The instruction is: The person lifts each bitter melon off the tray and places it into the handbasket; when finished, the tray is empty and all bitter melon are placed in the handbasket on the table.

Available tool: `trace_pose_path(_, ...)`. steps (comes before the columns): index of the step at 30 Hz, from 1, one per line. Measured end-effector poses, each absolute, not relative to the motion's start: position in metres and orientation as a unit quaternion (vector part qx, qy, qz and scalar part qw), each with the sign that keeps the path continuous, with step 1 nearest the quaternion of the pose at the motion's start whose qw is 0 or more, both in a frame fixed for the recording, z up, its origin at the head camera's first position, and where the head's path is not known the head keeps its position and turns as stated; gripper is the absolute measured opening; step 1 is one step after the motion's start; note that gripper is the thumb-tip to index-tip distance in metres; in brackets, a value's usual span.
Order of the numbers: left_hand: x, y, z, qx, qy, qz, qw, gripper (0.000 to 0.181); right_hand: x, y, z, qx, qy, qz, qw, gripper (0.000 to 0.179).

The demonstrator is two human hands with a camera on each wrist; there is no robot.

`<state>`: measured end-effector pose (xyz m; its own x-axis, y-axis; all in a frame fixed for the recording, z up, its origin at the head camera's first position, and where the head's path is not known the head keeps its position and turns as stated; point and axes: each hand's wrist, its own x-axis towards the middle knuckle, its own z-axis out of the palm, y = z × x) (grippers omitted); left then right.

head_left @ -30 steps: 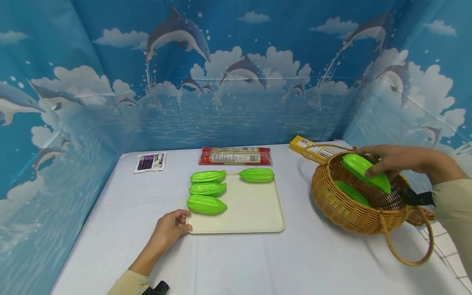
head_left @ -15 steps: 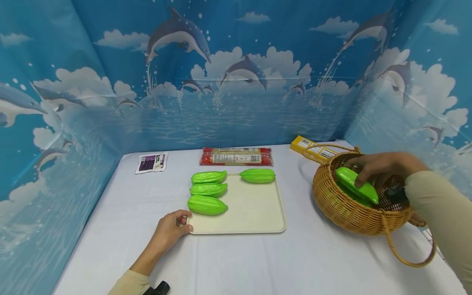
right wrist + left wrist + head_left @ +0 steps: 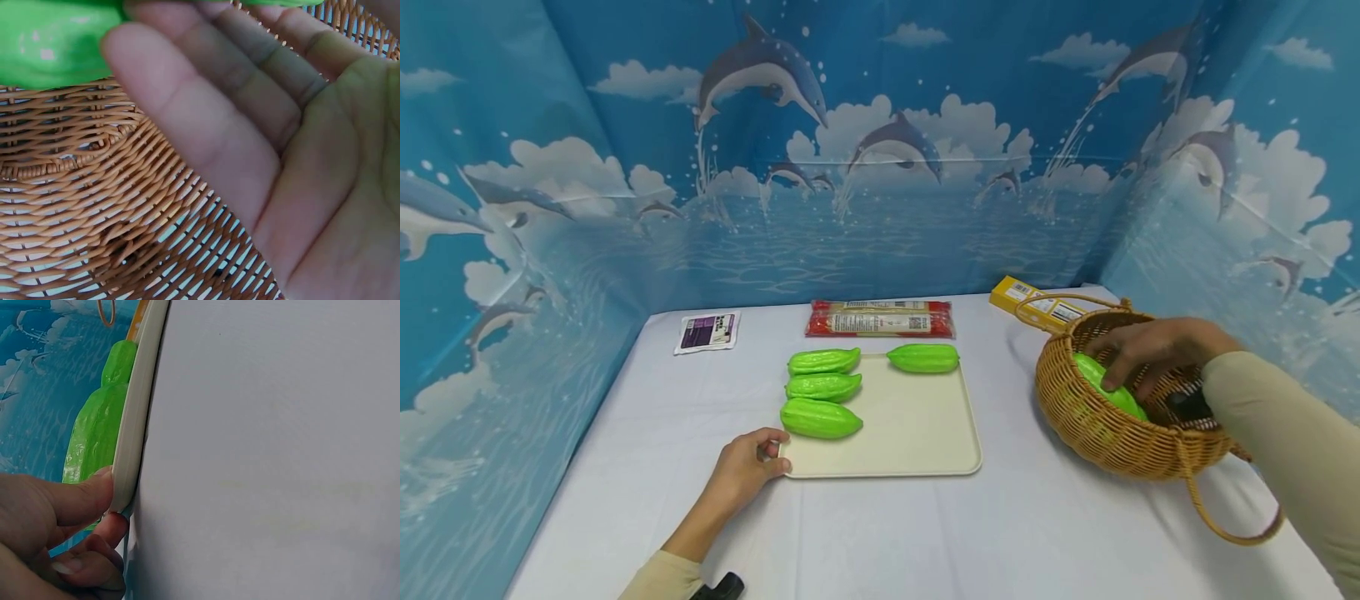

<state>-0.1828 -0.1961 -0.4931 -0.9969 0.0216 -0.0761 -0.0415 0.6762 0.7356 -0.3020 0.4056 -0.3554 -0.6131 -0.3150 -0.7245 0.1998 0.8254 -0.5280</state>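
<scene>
In the head view my right hand (image 3: 1150, 350) reaches into a wicker basket (image 3: 1075, 417) and grips a bright green, ridged toy bitter melon (image 3: 1108, 385) low inside it. The right wrist view shows fingers (image 3: 206, 119) extended to that bitter melon (image 3: 50, 47); the thumb's grip is hidden there. At the left, my left hand (image 3: 745, 467) pinches the near left corner of a cream tray (image 3: 910, 433), thumb above and fingers below. On the tray, several more bitter melons (image 3: 820, 417) lie stacked in a row at left, with another bitter melon (image 3: 923, 358) at the far right.
Along the back of the white-covered table (image 3: 880, 533) lie a purple-and-white packet (image 3: 707, 332), red-ended noodle packs (image 3: 880, 320) and a yellow box (image 3: 1037, 300) behind the basket. A basket handle (image 3: 1243, 537) sticks out toward the front right. A dolphin-print curtain (image 3: 880, 225) encloses the back and sides.
My right hand has moved left and down into the basket, lowering the bitter melon from above the opening to inside it. My left hand and the tray have stayed put.
</scene>
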Motion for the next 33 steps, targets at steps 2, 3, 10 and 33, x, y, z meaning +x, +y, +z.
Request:
trace_pose_path(2,-0.183,-0.196,-0.493,-0.005,0.914,0.403,0.038,0.036,-0.301,0.403,-0.356,-0.033,0.849,-0.297,0.437,0.102)
trace_pose_path(3,-0.182,-0.196,-0.493,-0.005,0.914,0.403,0.038,0.036,-0.301,0.403,-0.357,-0.034,0.848,-0.298,0.437,0.101)
trace_pose_path(10,-0.181,-0.196,-0.493,-0.006,0.914,0.404,0.042,0.035,-0.303,0.403,-0.357,-0.042,0.85,-0.294,0.436,0.1)
trace_pose_path(33,-0.182,-0.197,-0.491,-0.008,0.915,0.4,0.047,0.036,-0.3,0.398,-0.371,-0.051,0.862,-0.237,0.445,0.108)
